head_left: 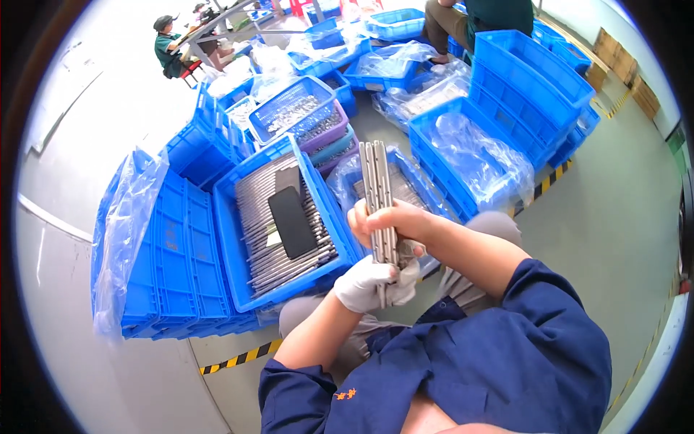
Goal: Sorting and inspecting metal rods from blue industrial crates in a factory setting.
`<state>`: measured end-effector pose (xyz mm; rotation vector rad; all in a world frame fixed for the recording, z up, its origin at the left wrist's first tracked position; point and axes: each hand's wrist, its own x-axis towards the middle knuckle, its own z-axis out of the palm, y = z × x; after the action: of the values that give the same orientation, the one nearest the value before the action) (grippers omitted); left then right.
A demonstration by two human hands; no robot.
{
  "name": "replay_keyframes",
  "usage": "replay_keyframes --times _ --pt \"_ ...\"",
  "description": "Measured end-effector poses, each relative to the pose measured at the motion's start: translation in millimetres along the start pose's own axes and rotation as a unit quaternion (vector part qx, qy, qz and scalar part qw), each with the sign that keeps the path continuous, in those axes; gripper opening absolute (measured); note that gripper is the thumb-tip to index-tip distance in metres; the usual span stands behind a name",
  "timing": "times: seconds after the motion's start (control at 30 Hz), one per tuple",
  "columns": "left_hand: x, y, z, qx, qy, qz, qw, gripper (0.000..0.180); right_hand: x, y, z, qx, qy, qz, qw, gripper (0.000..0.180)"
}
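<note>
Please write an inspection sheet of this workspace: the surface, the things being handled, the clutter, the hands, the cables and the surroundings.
Surface: grey floor with a yellow-black striped line; no table seen.
Job's things: bundle of long flat metal strips held upright in both hands; blue crate beside it filled with similar strips, a black flat object lying on top.
Clutter: stacked empty blue crates, clear plastic liner bags, further crates of metal parts.
Grippers: left hand in a white glove grips the bundle's lower end; right hand, bare, closes around its middle.
Cables: nothing seen.
Surroundings: other people seated at the back; cardboard boxes at the far right.
</note>
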<state>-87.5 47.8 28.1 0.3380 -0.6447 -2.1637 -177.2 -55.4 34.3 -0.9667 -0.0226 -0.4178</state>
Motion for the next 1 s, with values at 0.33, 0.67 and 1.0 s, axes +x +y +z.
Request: replay_keyframes --times 0.33,0.67,1.0 --pt "14 41 -37 0.404 0.375 0.043 0.833 0.014 -19 -19 -97 -0.069 0.370 0.058 0.925 0.025" --pt "4 35 -65 0.295 0.350 0.104 0.883 0.025 -9 13 -87 -0.451 0.160 0.053 0.877 0.040" --pt "1 44 -63 0.307 0.393 0.118 0.859 0.014 -4 -37 -101 -0.067 0.263 -0.133 0.953 0.031"
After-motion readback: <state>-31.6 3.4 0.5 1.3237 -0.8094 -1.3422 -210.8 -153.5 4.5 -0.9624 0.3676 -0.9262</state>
